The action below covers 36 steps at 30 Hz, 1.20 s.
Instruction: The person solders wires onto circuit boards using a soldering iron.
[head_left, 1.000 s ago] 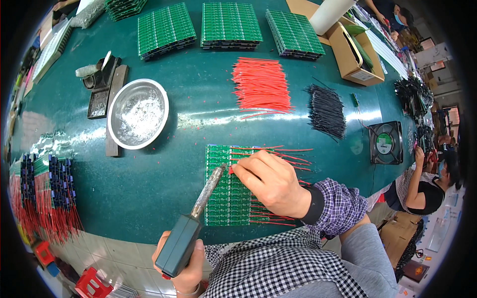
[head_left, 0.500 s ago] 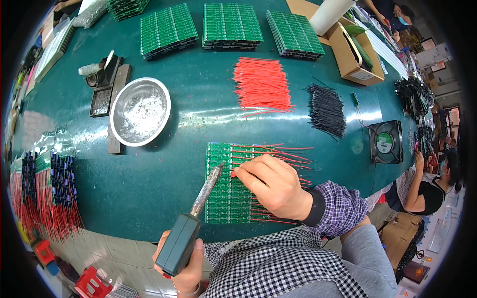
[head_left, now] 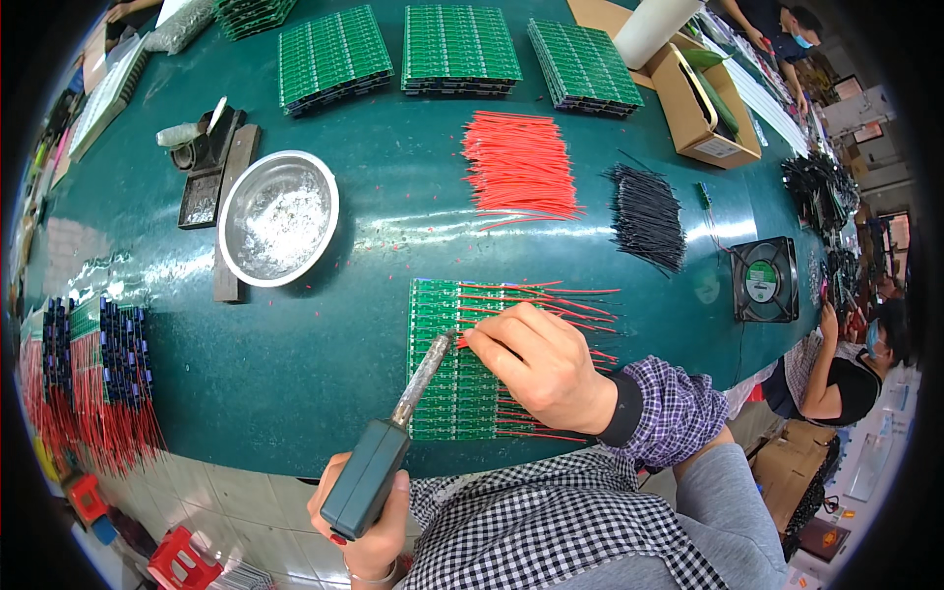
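My left hand (head_left: 382, 543) is wrapped round the dark green handle of a soldering gun (head_left: 368, 478). Its metal barrel slants up and right, and the tip meets a green circuit board panel (head_left: 447, 413) on the table. Just right of the tip, the fingers of my right hand (head_left: 543, 369) pinch a thin red wire (head_left: 462, 343) against the panel; the wire's other part is hidden by the hand. Several red wires (head_left: 575, 307) stick out past the panel's right side, above and below my right hand.
Beyond the panel lie a pile of red wires (head_left: 518, 165) and a bundle of black wires (head_left: 646, 216). A metal bowl (head_left: 330, 221) with silvery bits stands left. Stacked panels (head_left: 460, 49) line the back; a small fan (head_left: 764, 281) is right. Finished-looking wired boards (head_left: 126, 354) stand far left.
The soldering gun in my left hand has moved slightly right, bringing its tip closer to the fingers of my right hand. My right hand has stayed almost still.
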Tool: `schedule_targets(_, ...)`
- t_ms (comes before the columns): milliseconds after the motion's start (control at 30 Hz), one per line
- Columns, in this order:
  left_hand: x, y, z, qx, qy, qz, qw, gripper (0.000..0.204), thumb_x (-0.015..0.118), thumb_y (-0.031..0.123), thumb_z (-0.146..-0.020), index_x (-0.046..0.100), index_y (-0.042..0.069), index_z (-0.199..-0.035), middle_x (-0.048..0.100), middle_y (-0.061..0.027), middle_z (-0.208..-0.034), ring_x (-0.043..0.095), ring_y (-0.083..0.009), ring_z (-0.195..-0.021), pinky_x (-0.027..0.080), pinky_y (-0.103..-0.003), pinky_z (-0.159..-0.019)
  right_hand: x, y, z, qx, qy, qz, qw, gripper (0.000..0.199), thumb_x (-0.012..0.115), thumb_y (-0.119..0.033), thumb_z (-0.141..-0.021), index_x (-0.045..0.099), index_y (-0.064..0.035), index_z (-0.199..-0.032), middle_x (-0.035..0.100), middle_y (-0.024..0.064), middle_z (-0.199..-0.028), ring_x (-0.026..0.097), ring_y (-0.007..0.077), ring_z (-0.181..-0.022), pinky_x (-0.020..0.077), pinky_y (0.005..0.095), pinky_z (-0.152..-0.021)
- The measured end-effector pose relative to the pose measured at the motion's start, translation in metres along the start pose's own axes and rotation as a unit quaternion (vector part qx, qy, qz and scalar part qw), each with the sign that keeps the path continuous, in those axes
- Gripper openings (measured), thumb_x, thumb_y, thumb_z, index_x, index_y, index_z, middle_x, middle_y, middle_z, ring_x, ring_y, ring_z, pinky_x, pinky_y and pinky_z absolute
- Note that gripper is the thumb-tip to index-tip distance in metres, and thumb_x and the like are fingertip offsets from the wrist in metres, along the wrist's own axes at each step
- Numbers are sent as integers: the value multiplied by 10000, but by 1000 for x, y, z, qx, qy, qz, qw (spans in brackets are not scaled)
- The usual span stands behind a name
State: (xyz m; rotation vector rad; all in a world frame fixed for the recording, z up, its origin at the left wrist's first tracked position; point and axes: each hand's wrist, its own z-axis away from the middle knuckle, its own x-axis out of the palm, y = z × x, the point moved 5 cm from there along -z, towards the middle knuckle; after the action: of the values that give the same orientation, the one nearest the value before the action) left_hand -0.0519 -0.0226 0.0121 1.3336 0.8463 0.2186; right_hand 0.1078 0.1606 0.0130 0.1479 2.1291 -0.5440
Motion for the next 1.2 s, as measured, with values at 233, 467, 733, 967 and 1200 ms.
schedule_targets(233,0,-3,4,5,19,9,1000,242,793,-19,-676,714,-60,-901,688,-146,-831,665,-238,-682,505,-326,-584,0,-1,0,0,-3,10,1000,288,732,-23,-708,713,57,-983,675,115,-930,649,232,-783,548,319,-631)
schedule_targets(467,-11,-25,23,-80,-12,26,996,412,864,14,-756,695,-32,-1129,705,-80,-992,648,-164,-855,510,-298,-774,1,-1,1,3,-4,12,1000,292,728,-25,-710,708,54,-990,669,112,-933,649,234,-790,548,321,-643)
schedule_targets(733,-5,-7,10,-16,34,18,999,258,799,-6,-676,716,-64,-914,694,-154,-852,666,-241,-692,508,-330,-597,-4,-5,0,1,5,1,1000,300,723,-25,-712,709,53,-1001,675,110,-941,657,237,-803,554,326,-658)
schedule_targets(967,-5,-6,10,-29,44,33,998,262,798,-21,-670,715,-67,-914,699,-157,-849,678,-241,-704,523,-325,-617,0,-7,5,-2,4,0,1000,310,719,-36,-723,711,53,-1020,681,114,-950,661,235,-807,559,328,-663)
schedule_targets(1200,-5,-4,10,-15,20,13,1000,252,800,-34,-661,718,-61,-898,710,-149,-858,687,-242,-714,529,-327,-621,1,-8,7,-2,-4,-2,1000,307,717,-38,-722,715,50,-1015,683,115,-954,664,234,-811,558,326,-660)
